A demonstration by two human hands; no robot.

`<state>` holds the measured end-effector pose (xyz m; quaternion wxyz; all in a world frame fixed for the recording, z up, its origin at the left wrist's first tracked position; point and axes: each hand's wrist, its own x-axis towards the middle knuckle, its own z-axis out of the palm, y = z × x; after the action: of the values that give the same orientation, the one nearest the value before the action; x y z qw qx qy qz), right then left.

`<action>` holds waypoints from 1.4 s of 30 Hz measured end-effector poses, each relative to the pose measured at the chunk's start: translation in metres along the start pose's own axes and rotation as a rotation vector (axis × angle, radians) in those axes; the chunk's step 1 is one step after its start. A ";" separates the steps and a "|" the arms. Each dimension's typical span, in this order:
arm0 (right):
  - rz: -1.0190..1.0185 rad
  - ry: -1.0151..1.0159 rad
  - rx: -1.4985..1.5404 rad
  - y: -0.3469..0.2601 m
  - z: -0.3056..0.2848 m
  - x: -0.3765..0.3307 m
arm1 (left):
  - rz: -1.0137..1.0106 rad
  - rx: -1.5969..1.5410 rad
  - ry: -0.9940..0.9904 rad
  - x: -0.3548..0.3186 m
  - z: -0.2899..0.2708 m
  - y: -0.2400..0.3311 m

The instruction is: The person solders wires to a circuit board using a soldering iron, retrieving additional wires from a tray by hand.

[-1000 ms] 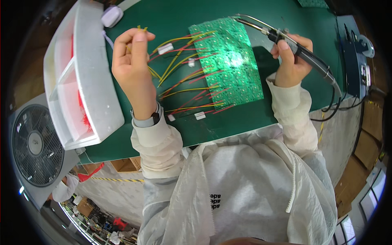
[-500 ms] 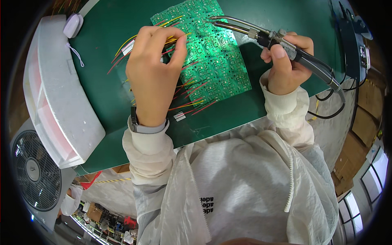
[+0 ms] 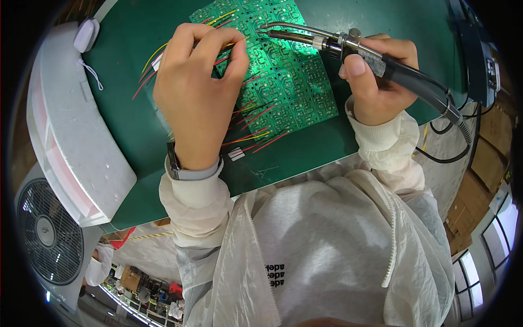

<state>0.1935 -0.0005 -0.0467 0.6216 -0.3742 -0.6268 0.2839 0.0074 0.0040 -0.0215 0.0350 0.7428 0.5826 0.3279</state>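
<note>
L hand [image 3: 199, 92] pinches wires [image 3: 256, 136] at board [image 3: 283, 71] 9 o'clock; R hand [image 3: 376, 82] grips soldering iron [image 3: 305, 34]. Hot tip so near fingertips [image 3: 237, 52] could burn them.

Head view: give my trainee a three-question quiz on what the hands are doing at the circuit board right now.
1. True or false: the right hand holds a soldering iron.
2. What do the left hand fingers pinch? A) coloured wires B) a white foam tray C) a fan
3. What colour is the circuit board?

Key: 1 true; 2 A; 3 green.
</note>
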 end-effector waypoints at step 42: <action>-0.021 -0.101 -0.045 -0.002 0.002 0.003 | 0.091 0.266 -0.040 0.004 -0.003 0.011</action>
<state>0.1917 0.0014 -0.0433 0.5837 -0.3667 -0.6675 0.2815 0.0154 0.0026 -0.0126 -0.0671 0.7728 0.5860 0.2342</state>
